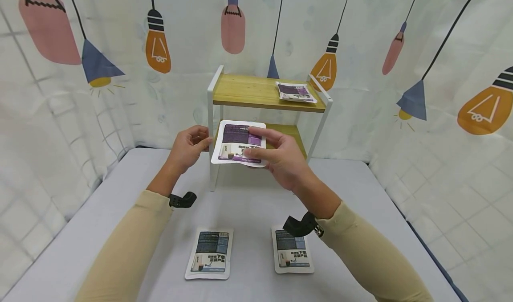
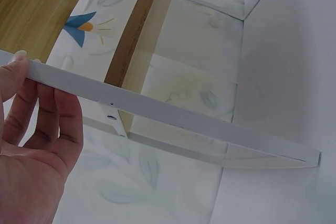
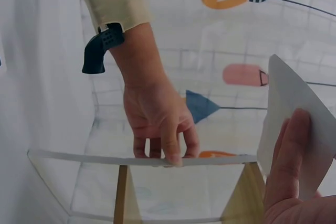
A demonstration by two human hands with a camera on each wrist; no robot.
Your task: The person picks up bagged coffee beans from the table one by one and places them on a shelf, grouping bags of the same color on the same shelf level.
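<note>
My left hand (image 1: pixel 187 148) pinches the front left white post (image 2: pixel 184 118) of a small two-tier shelf rack (image 1: pixel 244 90), thumb on one side and curled fingers on the other. In front of the rack, my right hand (image 1: pixel 286 161) holds a flat white packet (image 1: pixel 230 135) with a purple printed label, gripped at its right side. The packet's plain pale back (image 3: pixel 286 114) shows in the right wrist view. It hides part of the rack's lower wooden board (image 1: pixel 286 132). On the top board's right end lie purple-labelled packets (image 1: pixel 296 92), apparently stacked.
Nearer to me on the white tabletop (image 1: pixel 244 208) lie a left dark-blue-labelled packet (image 1: pixel 210 253) and a right one (image 1: pixel 292 253), the latter partly covered by my right wrist strap (image 1: pixel 300 226). Behind the rack hangs a curtain (image 1: pixel 192 39) printed with lamps.
</note>
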